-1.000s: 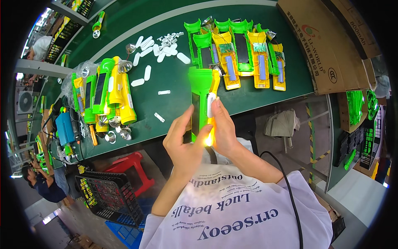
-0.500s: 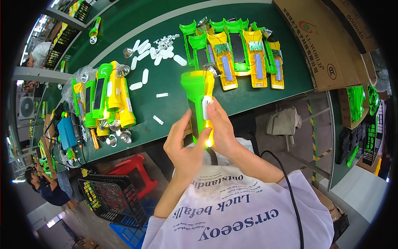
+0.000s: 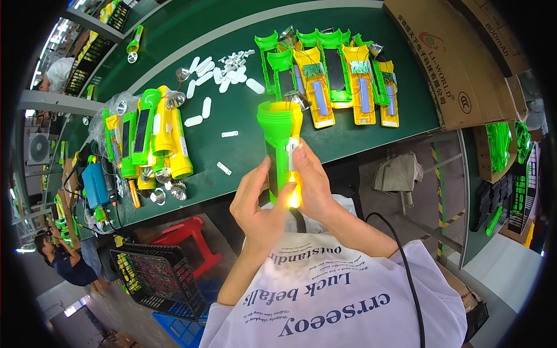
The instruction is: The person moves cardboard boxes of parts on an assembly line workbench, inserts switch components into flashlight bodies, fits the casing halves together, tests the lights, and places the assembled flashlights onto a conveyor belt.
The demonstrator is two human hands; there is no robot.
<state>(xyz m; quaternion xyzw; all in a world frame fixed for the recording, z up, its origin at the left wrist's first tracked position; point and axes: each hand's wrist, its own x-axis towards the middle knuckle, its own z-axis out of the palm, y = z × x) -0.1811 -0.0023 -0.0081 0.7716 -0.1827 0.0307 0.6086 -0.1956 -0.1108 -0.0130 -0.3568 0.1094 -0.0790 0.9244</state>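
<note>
Glossy green-and-yellow plastic torch [image 3: 279, 145] above a matt green tabletop [image 3: 243, 148]; brown cardboard box [image 3: 447, 52].

The scene is lit brightly and evenly from overhead; short, soft shadows are cast on the dark green counter [image 3: 243, 145]. A warm yellow glow is seen at the lower end of the green and yellow plastic flashlight [image 3: 280, 145]. Straight counter edges are bent by fisheye distortion, and a black vignette surrounds everything. Focus softens far from the flashlight.

Factory assembly line: green workbench [image 3: 243, 145], rows of torch shells [image 3: 342, 87], cartons [image 3: 441, 52].
</note>
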